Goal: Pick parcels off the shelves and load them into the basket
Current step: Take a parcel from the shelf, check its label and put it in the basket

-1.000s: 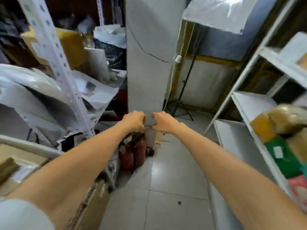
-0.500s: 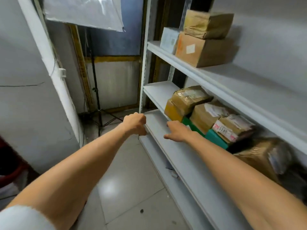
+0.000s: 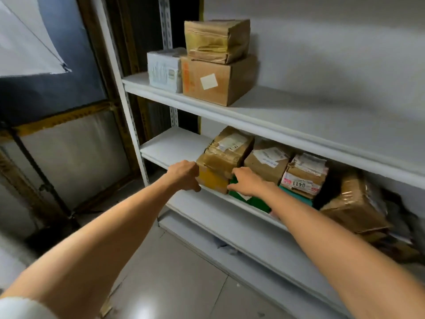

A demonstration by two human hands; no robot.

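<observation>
White-painted steel shelving point(image 3: 276, 122) fills the right half of the view, standing on a pale tiled floor point(image 3: 174, 272), with a black tripod stand point(image 3: 34, 166) and a hanging white sheet point(image 3: 25, 49) to its left. On the upper shelf point(image 3: 310, 111) a large cardboard box point(image 3: 218, 81) bearing a blank white label carries a tape-wrapped parcel point(image 3: 216, 40) on its lid, and a white carton point(image 3: 164, 69) stands touching its left side. The middle shelf point(image 3: 174, 143) holds the row of parcels nearest the person: at the far right a film-wrapped parcel point(image 3: 351, 203), then a parcel marked "0411" point(image 3: 303, 178), then a brown labelled parcel point(image 3: 266, 162), both of these lying on a flat green package point(image 3: 255, 200), and at the left end a crumpled taped parcel point(image 3: 226, 150) stacked on a yellow box point(image 3: 212, 180). Both bare arms reach toward this left-end stack. The left hand point(image 3: 184, 176) sits against the left face of the yellow box with its fingers curled under and its thumb pointing down; whether it grips the box cannot be told. The right hand point(image 3: 247, 181) rests on the green package with fingers stretched nearly straight, their tips at the lower right edge of the crumpled taped parcel, thumb spread to the left.
</observation>
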